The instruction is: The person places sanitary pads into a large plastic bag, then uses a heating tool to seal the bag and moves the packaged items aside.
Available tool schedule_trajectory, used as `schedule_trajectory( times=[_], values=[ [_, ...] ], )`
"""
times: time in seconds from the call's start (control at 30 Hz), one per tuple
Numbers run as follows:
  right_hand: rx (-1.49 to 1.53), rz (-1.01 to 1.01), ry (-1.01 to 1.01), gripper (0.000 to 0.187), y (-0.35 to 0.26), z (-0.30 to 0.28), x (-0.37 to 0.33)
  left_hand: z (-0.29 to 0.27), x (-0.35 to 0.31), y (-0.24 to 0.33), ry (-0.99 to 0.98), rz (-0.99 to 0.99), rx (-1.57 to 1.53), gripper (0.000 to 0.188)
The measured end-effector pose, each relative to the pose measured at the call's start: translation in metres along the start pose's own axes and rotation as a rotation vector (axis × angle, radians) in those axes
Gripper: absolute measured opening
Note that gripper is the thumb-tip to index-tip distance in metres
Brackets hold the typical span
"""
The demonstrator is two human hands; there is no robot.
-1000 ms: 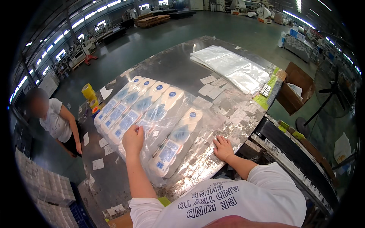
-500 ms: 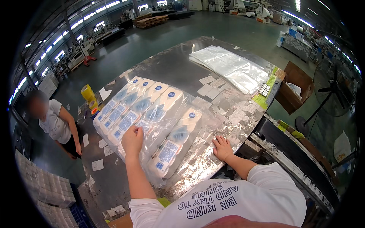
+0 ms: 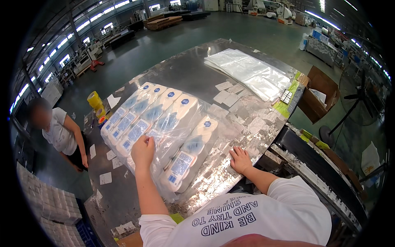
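Pinching clear bag point(image 3: 181, 136) of white bottles point(image 3: 183, 111), apparently, left hand point(image 3: 142, 151); right hand point(image 3: 240, 159) spread flat on table point(image 3: 185, 74).

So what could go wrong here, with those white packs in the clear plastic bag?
The left hand pinches the clear bag over the white packs; a hard pull might tear the thin film. One pack lies apart and askew, so it could slide out of line. The right hand rests flat near the table edge, offering little support.
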State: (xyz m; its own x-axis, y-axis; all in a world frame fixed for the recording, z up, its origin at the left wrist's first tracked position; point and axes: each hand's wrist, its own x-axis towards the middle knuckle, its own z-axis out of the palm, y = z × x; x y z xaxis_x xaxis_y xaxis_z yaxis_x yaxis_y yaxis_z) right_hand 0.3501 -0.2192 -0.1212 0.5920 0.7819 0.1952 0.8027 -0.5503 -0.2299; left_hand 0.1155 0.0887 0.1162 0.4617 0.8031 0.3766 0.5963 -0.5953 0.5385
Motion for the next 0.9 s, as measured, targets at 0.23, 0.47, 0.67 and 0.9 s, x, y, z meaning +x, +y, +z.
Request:
schedule_trajectory(
  times=[0.23,0.47,0.67,0.9],
  values=[
    [0.004,0.005,-0.011,0.050,-0.0001,-0.0003,0.0011,-0.0015,-0.0002,0.0012,-0.003,-0.005,0.020,0.025],
    [0.006,-0.006,0.031,0.050,0.0029,0.0056,-0.0006,-0.0016,-0.0004,0.0029,-0.003,-0.021,0.025,0.025],
    [0.025,0.000,0.035,0.050,0.0020,0.0046,-0.0012,-0.0017,-0.0006,0.0025,-0.011,-0.017,0.032,0.025],
    [0.001,0.000,0.014,0.049,0.0015,0.0025,0.0003,-0.0018,-0.0008,0.0041,-0.017,-0.032,0.009,0.026]
  ],
)
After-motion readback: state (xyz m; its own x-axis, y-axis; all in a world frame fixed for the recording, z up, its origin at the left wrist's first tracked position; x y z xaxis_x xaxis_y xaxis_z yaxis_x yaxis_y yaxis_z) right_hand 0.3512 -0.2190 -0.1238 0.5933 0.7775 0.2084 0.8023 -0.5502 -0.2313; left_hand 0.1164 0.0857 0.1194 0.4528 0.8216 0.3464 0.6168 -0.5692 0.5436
